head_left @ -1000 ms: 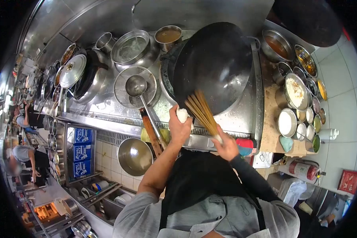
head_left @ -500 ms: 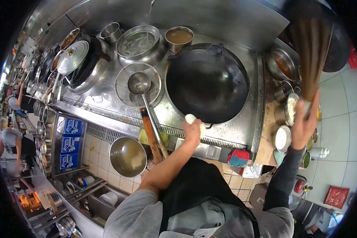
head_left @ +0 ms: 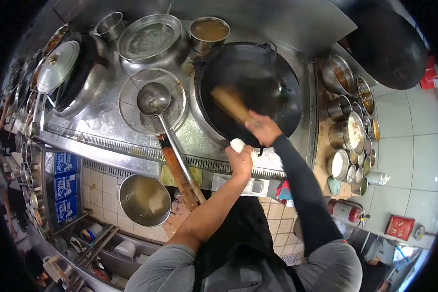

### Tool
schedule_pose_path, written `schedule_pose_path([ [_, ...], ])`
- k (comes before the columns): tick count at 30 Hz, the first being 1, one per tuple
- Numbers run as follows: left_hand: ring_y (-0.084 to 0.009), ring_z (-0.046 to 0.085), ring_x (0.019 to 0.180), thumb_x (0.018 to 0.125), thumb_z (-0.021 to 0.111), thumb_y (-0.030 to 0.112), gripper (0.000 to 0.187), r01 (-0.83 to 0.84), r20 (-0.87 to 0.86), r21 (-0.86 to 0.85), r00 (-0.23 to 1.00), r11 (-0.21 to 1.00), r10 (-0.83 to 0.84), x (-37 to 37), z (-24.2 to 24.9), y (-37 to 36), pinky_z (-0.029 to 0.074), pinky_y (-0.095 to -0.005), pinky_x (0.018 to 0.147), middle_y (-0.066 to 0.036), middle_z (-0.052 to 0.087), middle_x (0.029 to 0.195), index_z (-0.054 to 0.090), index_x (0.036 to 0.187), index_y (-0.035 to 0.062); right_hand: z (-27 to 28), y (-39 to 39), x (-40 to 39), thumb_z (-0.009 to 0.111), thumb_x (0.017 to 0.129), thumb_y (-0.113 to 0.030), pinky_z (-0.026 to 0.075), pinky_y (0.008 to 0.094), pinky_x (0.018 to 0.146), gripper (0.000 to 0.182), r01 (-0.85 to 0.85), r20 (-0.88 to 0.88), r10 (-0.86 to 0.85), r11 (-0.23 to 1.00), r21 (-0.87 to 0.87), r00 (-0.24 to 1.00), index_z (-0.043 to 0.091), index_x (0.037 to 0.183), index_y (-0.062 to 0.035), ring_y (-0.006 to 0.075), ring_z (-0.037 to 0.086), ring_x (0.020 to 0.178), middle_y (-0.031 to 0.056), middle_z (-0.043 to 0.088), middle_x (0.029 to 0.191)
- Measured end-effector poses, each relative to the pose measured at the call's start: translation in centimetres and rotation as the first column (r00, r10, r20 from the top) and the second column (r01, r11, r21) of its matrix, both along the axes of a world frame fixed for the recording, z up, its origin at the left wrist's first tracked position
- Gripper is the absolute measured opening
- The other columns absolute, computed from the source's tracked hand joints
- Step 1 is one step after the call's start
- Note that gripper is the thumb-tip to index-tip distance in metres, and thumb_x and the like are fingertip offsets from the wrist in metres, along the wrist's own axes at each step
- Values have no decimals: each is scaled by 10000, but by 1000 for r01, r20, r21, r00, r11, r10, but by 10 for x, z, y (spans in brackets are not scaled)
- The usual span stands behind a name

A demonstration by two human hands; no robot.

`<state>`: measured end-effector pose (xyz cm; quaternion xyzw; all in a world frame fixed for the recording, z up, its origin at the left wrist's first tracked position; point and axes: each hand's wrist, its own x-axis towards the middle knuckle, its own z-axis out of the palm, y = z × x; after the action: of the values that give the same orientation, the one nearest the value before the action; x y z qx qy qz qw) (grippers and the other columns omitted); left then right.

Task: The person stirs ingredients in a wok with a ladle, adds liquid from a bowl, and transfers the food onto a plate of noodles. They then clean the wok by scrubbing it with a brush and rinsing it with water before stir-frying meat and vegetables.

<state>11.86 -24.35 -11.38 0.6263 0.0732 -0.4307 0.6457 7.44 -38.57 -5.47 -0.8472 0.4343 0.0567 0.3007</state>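
Observation:
A large black wok (head_left: 277, 107) sits on the steel stove. My right hand (head_left: 264, 128), at the end of a dark sleeve, is closed around the handle of a bamboo brush (head_left: 231, 103), whose bristles are blurred over the inside of the wok. At the wok's near rim, my left hand (head_left: 240, 161) grips a white cloth (head_left: 237, 144) beside the wok's handle. To the left, a steel ladle (head_left: 154, 99) rests in a round wire strainer (head_left: 126, 104), its long handle pointing toward me.
A basin of water (head_left: 150, 41) and a pot of brownish liquid (head_left: 209, 30) stand behind. A steel pot (head_left: 145, 200) is at lower left. Ingredient bowls (head_left: 337, 164) line the right side, near a second wok (head_left: 389, 48) and a fire extinguisher (head_left: 344, 212).
My right hand has brought the brush from the far right down and left into the wok. The view has shifted slightly; my left hand still holds the cloth at the rim.

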Motion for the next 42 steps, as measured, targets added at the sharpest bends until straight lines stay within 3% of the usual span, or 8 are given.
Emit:
schedule_pose_path([
  [4,-210,573,833,744,677,82,382,21,-98,-33,995,999,-24,3,3,1,482,-345,762,-123,585,930,483,1046,-51,45,-63,-137,535,925,-508,260,428,1160,557,-302,-387,352,935,187,852,538,1381,-188,265,381,1384,193,418,1475],
  [6,-205,585,806,742,677,84,357,58,-120,-100,990,993,-70,6,12,2,490,-351,744,-113,596,904,499,1021,-50,81,-117,-149,509,934,-470,454,497,981,589,-24,-720,-227,947,-320,656,425,1456,-210,370,620,1101,233,641,1176],
  [10,-203,597,790,735,684,90,384,-14,-121,-53,993,998,7,3,5,-1,498,-346,714,-127,598,922,491,1031,-62,92,-120,-83,479,941,-473,507,470,851,476,395,17,-548,581,-712,836,601,1271,-152,406,643,974,209,672,1056],
  [18,-209,588,799,737,689,93,443,-21,-180,-92,984,996,4,6,6,0,503,-344,729,-149,581,932,447,1062,-86,7,11,-14,503,908,-368,514,458,868,325,-104,115,94,991,89,989,700,1084,-179,348,653,983,165,681,1067],
  [21,-218,602,784,746,689,92,434,-17,-130,-21,991,1000,14,5,17,1,512,-348,707,-151,585,931,447,1056,-91,32,-81,-106,505,943,-418,498,442,918,379,-376,-510,248,912,-163,823,695,1142,-157,352,647,1038,211,683,1067],
  [27,-218,616,771,756,712,123,438,-44,-145,-29,989,999,39,4,14,2,513,-346,691,-158,603,923,465,1052,-84,76,-112,-58,456,942,-466,525,520,750,541,497,110,-574,580,-645,812,531,1316,-82,423,670,866,250,683,938],
  [36,-202,603,748,811,722,205,483,-34,-149,-18,988,999,31,4,40,4,518,-360,633,-158,602,954,456,1100,-74,3,-77,-87,593,889,-333,478,398,977,384,-730,-190,705,657,-190,684,661,1221,-154,320,626,1085,146,652,1203],
  [42,-213,600,793,848,727,332,581,-30,-48,-145,999,989,24,-1,4,13,517,-354,672,-163,594,1008,432,1136,-79,72,-166,-80,434,972,-393,536,503,761,408,367,37,-459,657,-658,887,660,1099,-78,409,669,886,222,692,956],
])
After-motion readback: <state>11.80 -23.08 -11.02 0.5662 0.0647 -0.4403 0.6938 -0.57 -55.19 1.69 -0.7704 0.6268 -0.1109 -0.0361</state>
